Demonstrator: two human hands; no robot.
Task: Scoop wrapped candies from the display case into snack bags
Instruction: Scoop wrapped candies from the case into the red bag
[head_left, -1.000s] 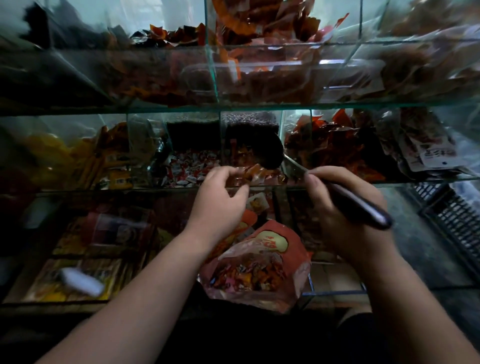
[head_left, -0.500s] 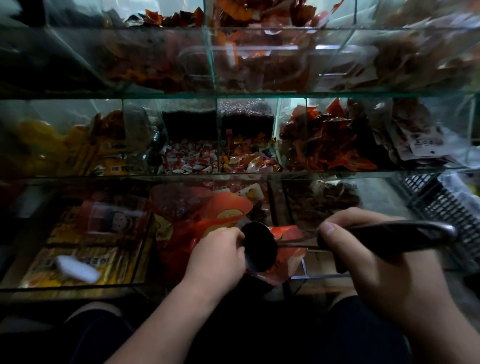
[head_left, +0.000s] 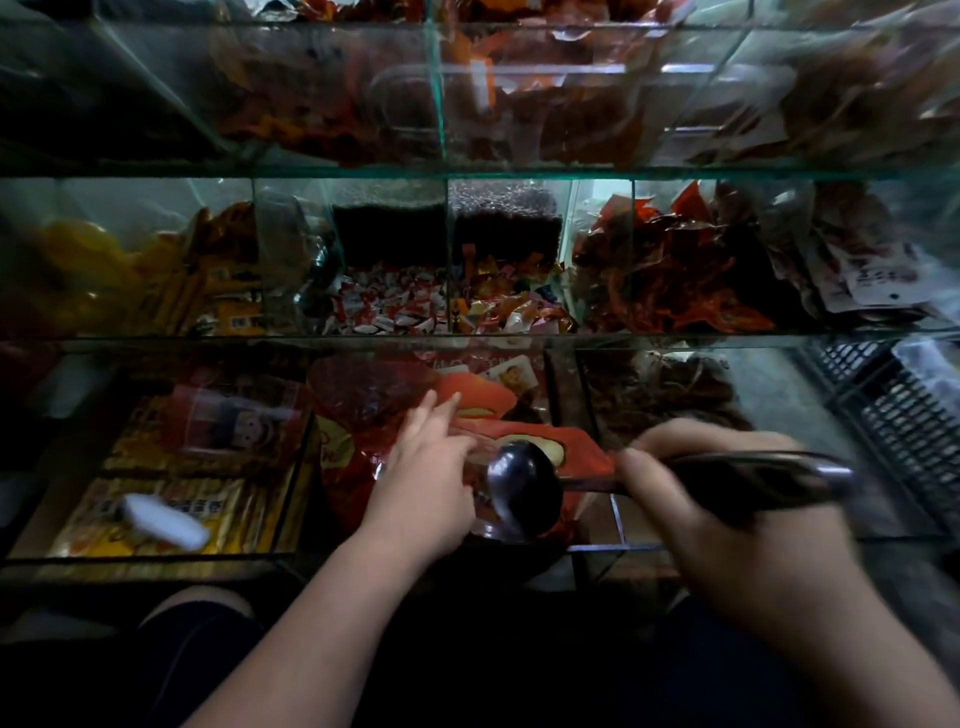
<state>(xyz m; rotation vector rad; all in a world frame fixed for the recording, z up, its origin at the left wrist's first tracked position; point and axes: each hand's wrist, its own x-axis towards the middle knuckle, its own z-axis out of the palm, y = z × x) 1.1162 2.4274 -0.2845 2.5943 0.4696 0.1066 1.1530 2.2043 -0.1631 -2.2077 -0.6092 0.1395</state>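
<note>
Loose wrapped candies fill two middle-shelf compartments of the glass case: white-and-red candies (head_left: 395, 306) and mixed orange candies (head_left: 511, 304). A red snack bag (head_left: 574, 451) lies in the lower compartment just below them. My right hand (head_left: 727, 519) grips the dark handle of a metal ladle (head_left: 524, 488), whose bowl hangs tilted at the bag's mouth. My left hand (head_left: 423, 467) is to the left of the bowl, with its index and middle fingers stretched out over the bag's clear film. The inside of the ladle bowl is hidden.
Glass shelf edges (head_left: 467, 340) and dividers bound every compartment. Red packets (head_left: 675, 275) fill the bin to the right of the candies, and yellow packs (head_left: 171, 509) with a white object (head_left: 161, 525) lie at lower left. A black plastic crate (head_left: 909, 415) stands at far right.
The ladle came down from the candy compartment to the bag's mouth. My left hand dropped with the bag, then its curled fingers straightened out over the bag.
</note>
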